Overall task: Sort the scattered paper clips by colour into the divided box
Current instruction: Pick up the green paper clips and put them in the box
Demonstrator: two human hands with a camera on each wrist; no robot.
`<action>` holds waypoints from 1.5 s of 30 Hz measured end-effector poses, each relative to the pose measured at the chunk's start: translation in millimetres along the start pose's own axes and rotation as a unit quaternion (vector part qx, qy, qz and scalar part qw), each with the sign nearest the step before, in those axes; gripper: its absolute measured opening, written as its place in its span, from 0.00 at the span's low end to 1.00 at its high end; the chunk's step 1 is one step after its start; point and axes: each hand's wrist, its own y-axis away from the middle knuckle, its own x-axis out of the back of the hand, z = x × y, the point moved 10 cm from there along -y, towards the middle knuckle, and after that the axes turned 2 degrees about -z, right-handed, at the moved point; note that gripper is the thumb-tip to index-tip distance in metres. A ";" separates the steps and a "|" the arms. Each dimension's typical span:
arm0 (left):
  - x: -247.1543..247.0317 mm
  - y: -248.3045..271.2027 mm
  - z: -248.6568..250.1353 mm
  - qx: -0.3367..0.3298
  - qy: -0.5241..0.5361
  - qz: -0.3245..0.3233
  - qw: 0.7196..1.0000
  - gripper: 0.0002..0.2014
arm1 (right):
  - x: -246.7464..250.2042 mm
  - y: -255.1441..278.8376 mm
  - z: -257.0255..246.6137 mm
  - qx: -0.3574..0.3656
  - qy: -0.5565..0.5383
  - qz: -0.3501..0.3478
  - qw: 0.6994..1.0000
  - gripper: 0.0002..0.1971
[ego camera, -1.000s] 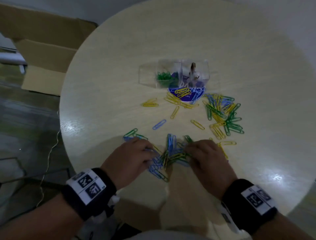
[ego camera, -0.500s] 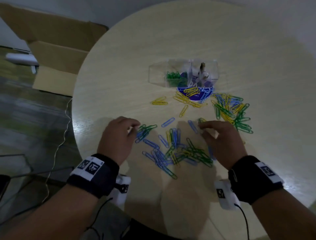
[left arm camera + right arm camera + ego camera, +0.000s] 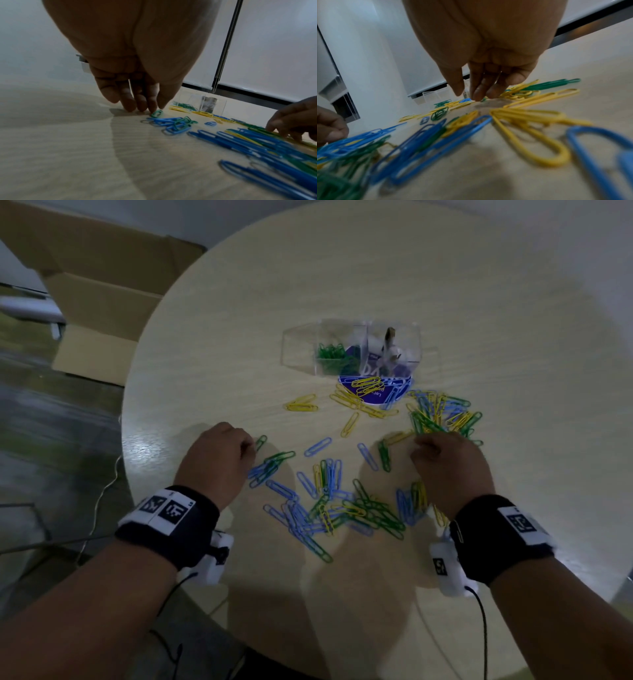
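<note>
Blue, green and yellow paper clips lie scattered on the round table [image 3: 239, 337]. A mixed heap [image 3: 342, 508] lies between my wrists and another mixed heap [image 3: 442, 412] at the right. The clear divided box [image 3: 352, 347] stands beyond them, with green clips [image 3: 330, 354] in one compartment. My left hand [image 3: 252, 446] points its fingers down at the table, and thumb and index finger pinch the end of a single green clip [image 3: 157, 113]. My right hand [image 3: 467, 94] reaches down with straight fingers. Its fingertips [image 3: 416, 448] touch the table beside yellow clips [image 3: 397, 436] and hold nothing.
A purple card [image 3: 373, 397] with yellow and blue clips on it lies in front of the box. A blue and green cluster [image 3: 270, 467] sits by my left hand. A cardboard carton [image 3: 96, 285] stands on the floor at the left. The table's near edge is under my forearms.
Both hands left the near heap and moved apart and farther up the table. The left one went to a green clip, the right one toward the right heap.
</note>
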 end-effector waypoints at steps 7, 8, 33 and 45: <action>-11.9 -1.4 -3.5 0.057 0.045 -0.066 0.995 0.02 | -42.2 -5.6 -21.2 -0.005 -0.003 -0.105 0.994 0.05; -13.2 -3.7 -3.0 0.062 0.043 -0.081 0.994 0.02 | -43.2 -6.3 -24.2 0.003 -0.001 -0.104 0.995 0.03; -22.4 -9.9 23.3 0.009 0.016 -0.130 0.991 0.07 | -35.8 33.3 -48.6 0.148 0.071 -0.095 0.982 0.20; -12.9 -28.7 -11.0 0.151 0.237 -0.128 0.951 0.02 | -6.5 13.9 -59.3 0.055 0.000 0.007 0.998 0.14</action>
